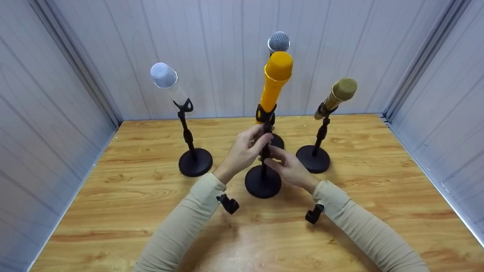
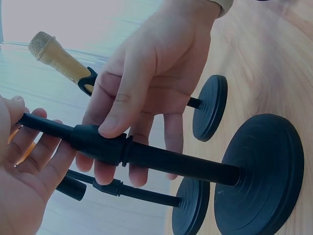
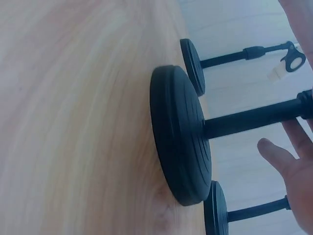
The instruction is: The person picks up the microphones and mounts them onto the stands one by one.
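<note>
A yellow microphone (image 1: 273, 81) sits tilted in the clip of a black microphone stand (image 1: 263, 185), whose round base rests on the table. My left hand (image 1: 244, 149) holds this stand's upper pole between thumb and fingers, just below the clip. Lower down, my right hand (image 1: 290, 168) has its thumb and fingers around the collar in the middle of the pole. In the left wrist view the right thumb lies on the collar (image 2: 100, 143), with fingers behind it. The right wrist view shows the base (image 3: 181, 134) standing flat and part of my right hand (image 3: 293, 171).
A white microphone (image 1: 164, 75) on its stand is at the left, a gold microphone (image 1: 343, 90) on its stand at the right. Behind the yellow one stands a silver-headed microphone (image 1: 279, 41). Panel walls (image 1: 223, 56) enclose the wooden table (image 1: 132, 211) at the back and sides.
</note>
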`<state>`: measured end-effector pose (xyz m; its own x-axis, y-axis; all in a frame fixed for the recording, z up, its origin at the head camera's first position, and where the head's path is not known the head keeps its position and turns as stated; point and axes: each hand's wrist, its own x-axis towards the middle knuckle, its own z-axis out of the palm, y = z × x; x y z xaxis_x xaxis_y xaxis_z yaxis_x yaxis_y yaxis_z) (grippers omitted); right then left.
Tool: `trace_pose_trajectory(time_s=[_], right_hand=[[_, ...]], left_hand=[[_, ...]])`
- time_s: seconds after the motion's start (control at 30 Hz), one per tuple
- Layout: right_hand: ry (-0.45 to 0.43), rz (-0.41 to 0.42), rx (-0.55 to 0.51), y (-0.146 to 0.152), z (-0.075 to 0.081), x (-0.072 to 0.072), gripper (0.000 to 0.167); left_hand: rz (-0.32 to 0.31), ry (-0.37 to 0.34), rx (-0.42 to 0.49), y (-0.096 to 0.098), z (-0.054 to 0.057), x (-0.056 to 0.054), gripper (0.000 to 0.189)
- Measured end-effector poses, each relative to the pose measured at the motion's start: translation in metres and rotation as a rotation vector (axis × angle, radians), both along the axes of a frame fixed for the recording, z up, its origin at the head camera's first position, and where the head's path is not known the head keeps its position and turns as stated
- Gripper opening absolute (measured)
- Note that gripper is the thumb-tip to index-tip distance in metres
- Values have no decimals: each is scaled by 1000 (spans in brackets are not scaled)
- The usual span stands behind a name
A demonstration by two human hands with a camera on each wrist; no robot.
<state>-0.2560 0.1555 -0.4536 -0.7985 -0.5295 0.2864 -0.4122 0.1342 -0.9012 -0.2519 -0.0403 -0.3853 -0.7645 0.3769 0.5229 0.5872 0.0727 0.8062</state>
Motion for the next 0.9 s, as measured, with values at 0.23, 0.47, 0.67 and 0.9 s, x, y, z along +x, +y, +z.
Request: trace_pose_trajectory(time_s=[0.23,0.47,0.67,0.9], right_hand=[[2,-64,-38,-9,8,9,40],[-68,20,-38,-2,-1,-2,50],[-204,178,-43,8,5,-2,54],[-209,144,-86,6,2,-5,44]], left_hand=[[2,-2,3,0,-1,2,24],[11,16,-10,0,0,-1,24],[-9,3,-14,-1,2,-1,22],[-4,25,-30,-1,3,-1,21]])
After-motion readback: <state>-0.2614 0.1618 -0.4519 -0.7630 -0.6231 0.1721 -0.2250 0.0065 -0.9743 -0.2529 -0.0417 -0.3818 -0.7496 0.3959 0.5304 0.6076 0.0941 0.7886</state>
